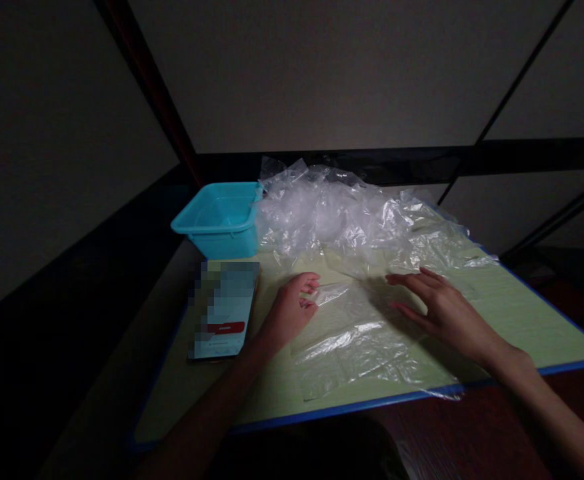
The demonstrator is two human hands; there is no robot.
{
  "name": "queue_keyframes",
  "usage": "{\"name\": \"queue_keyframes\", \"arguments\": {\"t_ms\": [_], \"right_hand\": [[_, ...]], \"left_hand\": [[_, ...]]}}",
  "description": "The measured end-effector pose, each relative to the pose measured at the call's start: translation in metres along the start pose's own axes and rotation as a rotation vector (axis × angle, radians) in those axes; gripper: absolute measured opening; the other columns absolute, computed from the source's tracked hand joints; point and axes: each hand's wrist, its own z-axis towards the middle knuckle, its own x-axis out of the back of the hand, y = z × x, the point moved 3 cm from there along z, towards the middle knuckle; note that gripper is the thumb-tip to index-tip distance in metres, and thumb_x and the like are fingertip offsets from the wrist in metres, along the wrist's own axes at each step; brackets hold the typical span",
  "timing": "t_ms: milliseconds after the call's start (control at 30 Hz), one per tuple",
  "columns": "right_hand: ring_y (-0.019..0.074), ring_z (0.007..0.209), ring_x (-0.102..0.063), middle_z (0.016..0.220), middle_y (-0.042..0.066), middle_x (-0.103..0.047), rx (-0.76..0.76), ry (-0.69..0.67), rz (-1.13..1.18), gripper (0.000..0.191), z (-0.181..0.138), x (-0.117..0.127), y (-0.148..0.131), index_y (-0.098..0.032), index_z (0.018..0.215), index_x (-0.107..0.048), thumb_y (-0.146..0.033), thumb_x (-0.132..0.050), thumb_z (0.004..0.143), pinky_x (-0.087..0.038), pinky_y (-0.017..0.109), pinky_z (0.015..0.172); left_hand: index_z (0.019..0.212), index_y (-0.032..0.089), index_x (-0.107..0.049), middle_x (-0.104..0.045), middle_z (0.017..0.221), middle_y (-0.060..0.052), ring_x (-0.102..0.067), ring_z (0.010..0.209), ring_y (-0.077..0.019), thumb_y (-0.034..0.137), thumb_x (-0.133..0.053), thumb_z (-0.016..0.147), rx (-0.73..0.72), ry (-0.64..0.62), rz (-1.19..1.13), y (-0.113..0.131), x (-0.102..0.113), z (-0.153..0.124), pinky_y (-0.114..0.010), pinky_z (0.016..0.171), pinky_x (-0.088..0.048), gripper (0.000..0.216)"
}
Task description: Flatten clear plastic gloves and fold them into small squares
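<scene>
Clear plastic, one thin flat bag (357,347), lies in the lower centre of the frame on a pale green mat with a blue edge (522,313). The left hand (292,310) curls its fingers at the bag's upper left corner; whether it pinches the film I cannot tell. The right hand (442,307) lies spread flat on the bag's upper right part. I judge the work is at an early stage: a big heap of crumpled clear bags (342,213) waits in the upper centre, and the turquoise plastic basin (222,220) left of it looks empty.

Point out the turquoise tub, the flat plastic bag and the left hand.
turquoise tub (227,245): head view, front wall.
flat plastic bag (352,347): head view, its flat middle.
left hand (291,308): head view, back of hand.
</scene>
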Motion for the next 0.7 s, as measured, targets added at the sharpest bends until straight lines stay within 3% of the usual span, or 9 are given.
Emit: {"name": "queue_keyframes", "arguments": {"t_ms": [100, 200, 300, 367, 467, 567, 633, 700], "right_hand": [[0.0222, 0.097, -0.058, 0.108, 0.011, -0.063, 0.002, -0.027, 0.098, 0.035, 0.007, -0.001, -0.019, -0.015, 0.118, -0.050, -0.027, -0.048, 0.085, -0.048, 0.038, 0.082], [0.0224, 0.096, -0.058, 0.108, 0.012, -0.062, 0.047, -0.057, 0.121, 0.038, 0.013, -0.006, -0.040, -0.015, 0.119, -0.048, -0.031, -0.049, 0.085, -0.047, 0.038, 0.081], [0.0243, 0.092, -0.058, 0.106, 0.014, -0.062, 0.110, -0.075, 0.023, 0.045, 0.018, -0.015, -0.062, -0.012, 0.121, -0.046, -0.035, -0.051, 0.083, -0.045, 0.039, 0.079], [0.0240, 0.085, -0.059, 0.098, 0.013, -0.064, 0.111, -0.078, -0.073, 0.041, 0.022, -0.021, -0.070, -0.011, 0.120, -0.047, -0.025, -0.050, 0.082, -0.045, 0.037, 0.074], [0.0209, 0.073, -0.059, 0.083, 0.010, -0.066, 0.089, -0.051, -0.160, 0.044, 0.029, -0.020, -0.062, -0.011, 0.120, -0.047, -0.008, -0.043, 0.077, -0.043, 0.034, 0.067], [0.0205, 0.065, -0.058, 0.077, 0.009, -0.065, -0.054, 0.088, -0.241, 0.043, 0.036, 0.000, -0.032, -0.011, 0.122, -0.045, -0.008, -0.038, 0.079, -0.043, 0.034, 0.063], [0.0237, 0.071, -0.058, 0.084, 0.012, -0.064, -0.173, 0.201, -0.300, 0.040, 0.038, 0.016, -0.013, -0.010, 0.121, -0.045, -0.012, -0.039, 0.081, -0.043, 0.037, 0.063], [0.0281, 0.083, -0.057, 0.095, 0.017, -0.061, -0.194, 0.295, -0.309, 0.036, 0.037, 0.025, -0.008, -0.007, 0.118, -0.048, -0.016, -0.041, 0.083, -0.045, 0.040, 0.066]], "left_hand": [[0.092, 0.018, -0.058, -0.061, 0.090, -0.003, -0.058, 0.080, -0.0139, -0.005, -0.053, 0.057, 0.006, -0.006, 0.003, 0.001, 0.000, 0.000, -0.019, 0.059, -0.048, 0.043], [0.091, 0.017, -0.059, -0.061, 0.089, -0.004, -0.058, 0.080, -0.0141, -0.006, -0.053, 0.057, 0.016, -0.011, 0.003, 0.002, -0.001, 0.000, -0.020, 0.061, -0.049, 0.041], [0.090, 0.017, -0.058, -0.061, 0.089, -0.003, -0.058, 0.080, -0.0136, -0.007, -0.053, 0.058, 0.019, -0.020, -0.003, 0.003, -0.001, 0.000, -0.020, 0.062, -0.049, 0.040], [0.091, 0.017, -0.058, -0.061, 0.090, -0.004, -0.058, 0.080, -0.0134, -0.007, -0.053, 0.058, 0.018, -0.020, -0.007, 0.002, -0.002, 0.001, -0.021, 0.063, -0.049, 0.040], [0.092, 0.017, -0.057, -0.061, 0.093, -0.005, -0.059, 0.080, -0.0139, -0.006, -0.053, 0.059, 0.017, -0.011, -0.012, 0.000, -0.001, 0.000, -0.022, 0.063, -0.050, 0.040], [0.091, 0.017, -0.057, -0.060, 0.095, -0.005, -0.059, 0.081, -0.0141, -0.006, -0.052, 0.059, 0.012, -0.004, -0.021, -0.002, -0.001, 0.000, -0.022, 0.063, -0.051, 0.040], [0.090, 0.017, -0.057, -0.060, 0.096, -0.005, -0.059, 0.082, -0.0139, -0.006, -0.052, 0.058, 0.006, 0.005, -0.024, -0.002, -0.001, -0.001, -0.021, 0.063, -0.051, 0.041], [0.090, 0.017, -0.058, -0.060, 0.095, -0.004, -0.058, 0.083, -0.0144, -0.006, -0.053, 0.057, 0.000, 0.019, -0.021, -0.002, -0.001, 0.000, -0.021, 0.063, -0.050, 0.042]]}}
